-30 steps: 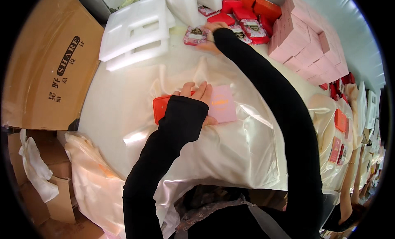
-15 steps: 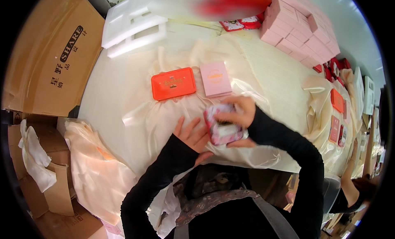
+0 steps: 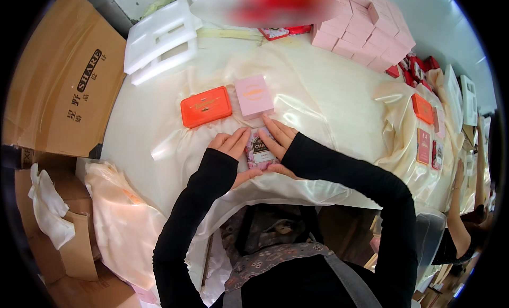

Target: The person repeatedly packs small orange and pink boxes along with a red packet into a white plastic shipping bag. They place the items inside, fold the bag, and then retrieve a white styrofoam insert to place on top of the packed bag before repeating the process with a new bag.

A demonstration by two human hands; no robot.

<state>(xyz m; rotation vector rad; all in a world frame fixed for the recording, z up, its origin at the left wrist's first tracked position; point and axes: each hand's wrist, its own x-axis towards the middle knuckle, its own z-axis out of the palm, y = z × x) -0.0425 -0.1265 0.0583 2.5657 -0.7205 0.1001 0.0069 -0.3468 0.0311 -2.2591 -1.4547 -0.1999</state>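
Pink floral tin (image 3: 261, 156) front and centre, down on the near part of the pale satin cloth (image 3: 302, 114), and both hands have it! The left hand (image 3: 229, 146) grips the left side, fingertips bunched along the edge, thumb tucked in at the near end. Across from it, the right hand (image 3: 284, 142) takes the other side, fingers bent over the rim and partly covering the label, its thumb also at the near end. The tin looks to be lying flat, though contact underneath is hidden.

Just beyond, two pieces sit free of any grip: an orange-red tin (image 3: 207, 107) on the left, slightly askew, and a pale pink box (image 3: 254, 97) close beside it. So three pieces are on this cloth, which lies spread and wrinkled with nothing folded over them.

Now look right, to a second satin cloth (image 3: 393, 135), and the count there is four: another orange-red tin (image 3: 422, 108), another pink box (image 3: 439, 122), a flat coral box (image 3: 423, 145) and another floral tin (image 3: 437, 154). Measured against that layout, I'd judge this one three pieces done and one short, the coral box being the absentee, with the floral tin's placing perhaps unfinished while the fingers hold it.
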